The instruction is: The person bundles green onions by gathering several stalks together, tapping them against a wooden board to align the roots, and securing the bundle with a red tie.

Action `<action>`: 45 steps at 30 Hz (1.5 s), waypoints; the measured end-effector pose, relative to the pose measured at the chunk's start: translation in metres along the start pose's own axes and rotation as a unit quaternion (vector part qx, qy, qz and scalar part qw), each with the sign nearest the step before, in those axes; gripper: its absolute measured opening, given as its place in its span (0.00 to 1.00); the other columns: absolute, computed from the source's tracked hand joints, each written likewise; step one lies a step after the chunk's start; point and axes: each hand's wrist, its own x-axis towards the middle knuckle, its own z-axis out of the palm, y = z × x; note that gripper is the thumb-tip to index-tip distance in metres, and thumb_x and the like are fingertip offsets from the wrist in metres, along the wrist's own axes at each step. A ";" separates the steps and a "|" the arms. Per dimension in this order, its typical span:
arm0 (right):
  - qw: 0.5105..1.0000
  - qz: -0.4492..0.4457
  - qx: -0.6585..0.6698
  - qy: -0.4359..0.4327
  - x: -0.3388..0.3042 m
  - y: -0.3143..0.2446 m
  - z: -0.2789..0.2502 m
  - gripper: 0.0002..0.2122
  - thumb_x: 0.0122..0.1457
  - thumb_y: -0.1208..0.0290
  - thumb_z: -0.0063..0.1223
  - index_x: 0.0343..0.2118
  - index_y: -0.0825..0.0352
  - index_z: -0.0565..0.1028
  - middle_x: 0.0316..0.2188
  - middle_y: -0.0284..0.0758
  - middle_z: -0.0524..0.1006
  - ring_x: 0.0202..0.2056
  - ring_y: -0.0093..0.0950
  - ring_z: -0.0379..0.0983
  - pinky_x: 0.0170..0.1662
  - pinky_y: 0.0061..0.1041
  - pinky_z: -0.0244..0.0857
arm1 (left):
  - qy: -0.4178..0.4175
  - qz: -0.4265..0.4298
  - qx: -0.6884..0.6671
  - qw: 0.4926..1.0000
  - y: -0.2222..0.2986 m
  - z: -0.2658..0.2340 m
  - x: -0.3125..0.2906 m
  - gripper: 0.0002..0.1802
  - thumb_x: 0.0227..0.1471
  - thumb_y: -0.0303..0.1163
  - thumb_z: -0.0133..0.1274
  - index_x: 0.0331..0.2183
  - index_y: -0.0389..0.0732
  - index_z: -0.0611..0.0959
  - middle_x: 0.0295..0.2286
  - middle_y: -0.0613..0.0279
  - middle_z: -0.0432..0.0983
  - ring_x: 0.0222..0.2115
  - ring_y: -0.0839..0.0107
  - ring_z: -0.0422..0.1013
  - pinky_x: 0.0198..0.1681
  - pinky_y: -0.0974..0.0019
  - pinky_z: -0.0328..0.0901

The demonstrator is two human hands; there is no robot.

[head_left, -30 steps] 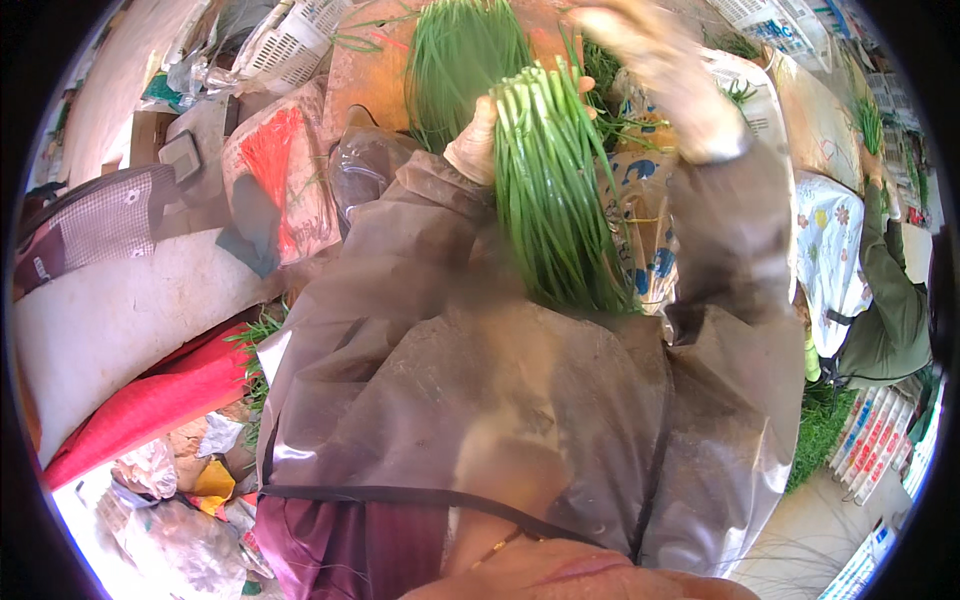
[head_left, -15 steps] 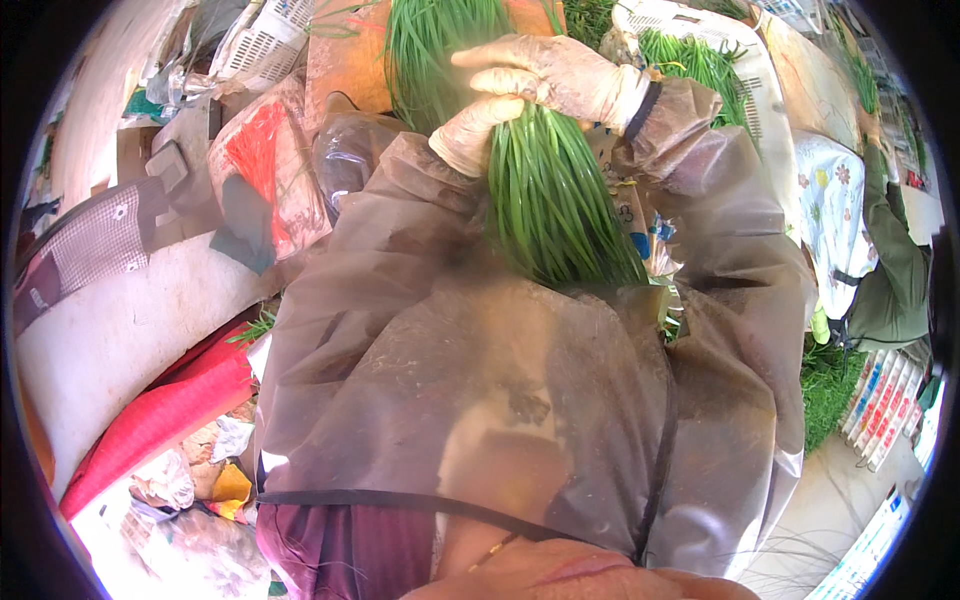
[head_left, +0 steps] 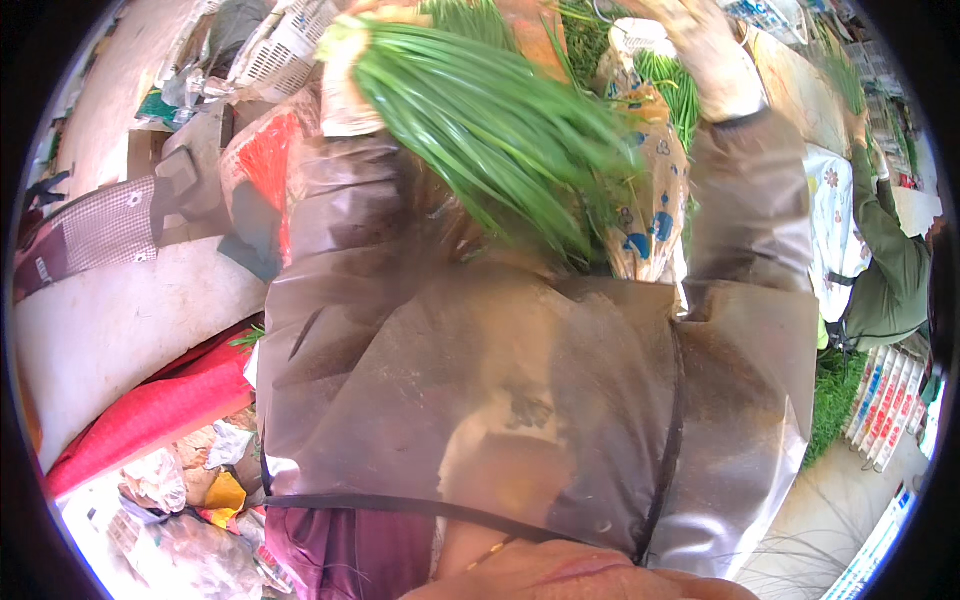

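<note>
My left hand (head_left: 348, 85), in a pale glove, is closed round the base of a bunch of long green Chinese chives (head_left: 480, 125). The leaves fan out to the right across my apron front, smeared by motion at their tips. Apart from the bunch, my right hand (head_left: 715, 60), gloved too, reaches up at the top right beside a white crate (head_left: 640, 38); its fingers are blurred and partly cut off by the frame's edge. More chives (head_left: 470, 20) lie just beyond my left hand. A printed plastic bag (head_left: 655, 190) with blue marks sits between my arms.
Cut chives (head_left: 672, 90) fill the white crate. Left of me are a bag with red strands (head_left: 262, 160), a white curved surface (head_left: 130, 320) and red cloth (head_left: 160, 420). Another person's green sleeve (head_left: 890, 270) shows at far right, above stacked white trays (head_left: 885, 410).
The bunch has swung left and up in my left hand, its leaves now lying more sideways. My right hand has let go of it and moved to the upper right.
</note>
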 end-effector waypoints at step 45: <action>0.927 0.272 -0.254 0.043 0.163 0.200 0.243 0.50 0.44 0.52 0.65 0.62 0.71 0.46 0.42 0.46 0.74 0.43 0.37 0.74 0.44 0.34 0.69 | 0.245 -0.215 0.285 0.901 -0.153 -0.154 0.108 0.53 0.45 0.47 0.62 0.61 0.34 0.51 0.50 0.52 0.66 0.48 0.61 0.65 0.51 0.63 0.61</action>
